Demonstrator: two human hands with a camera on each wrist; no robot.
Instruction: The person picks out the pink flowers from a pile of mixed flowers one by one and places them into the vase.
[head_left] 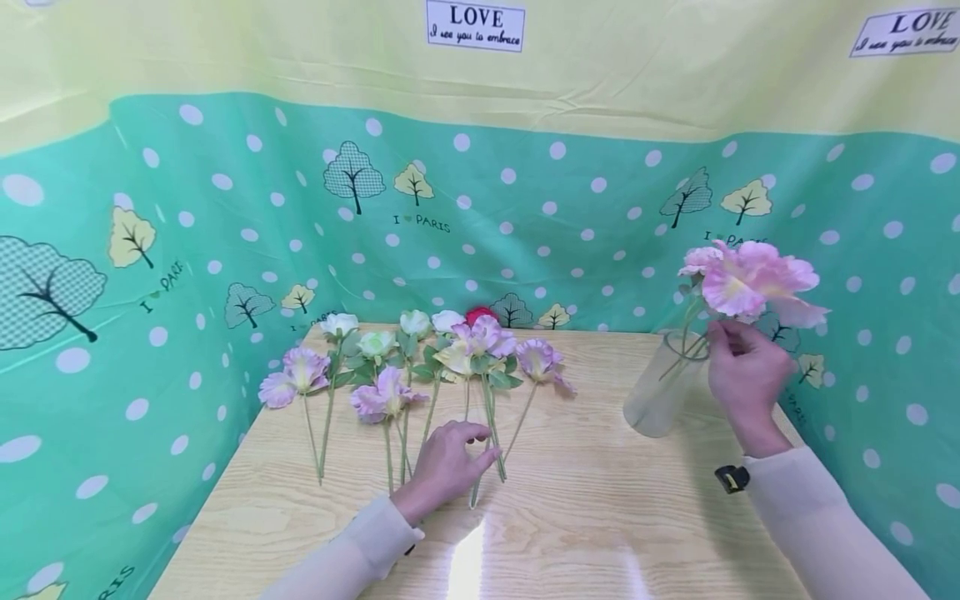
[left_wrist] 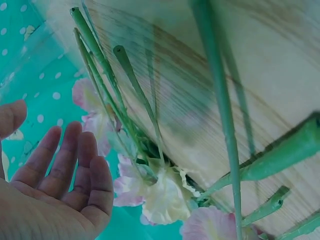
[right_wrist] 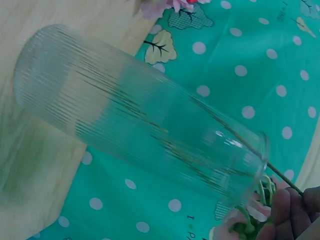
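My right hand (head_left: 750, 371) pinches the thin stem (right_wrist: 285, 179) of a large pink flower (head_left: 757, 279) at the mouth of a ribbed clear glass vase (head_left: 660, 383). The lower part of that stem runs down inside the glass. Another pink flower (head_left: 701, 260) stands in the vase with its head behind the held one. My left hand (head_left: 450, 458), fingers loosely bent and holding nothing, hovers over the green stems (head_left: 495, 433) of flowers lying on the table. In the left wrist view, the palm (left_wrist: 55, 200) faces up beside the cut stem ends.
Lilac flowers (head_left: 390, 396), white-green blooms (head_left: 377, 342) and a red one (head_left: 480, 314) lie across the left and middle of the wooden table (head_left: 570, 500). A green dotted cloth (head_left: 525, 225) hangs along the back and sides, close behind the vase.
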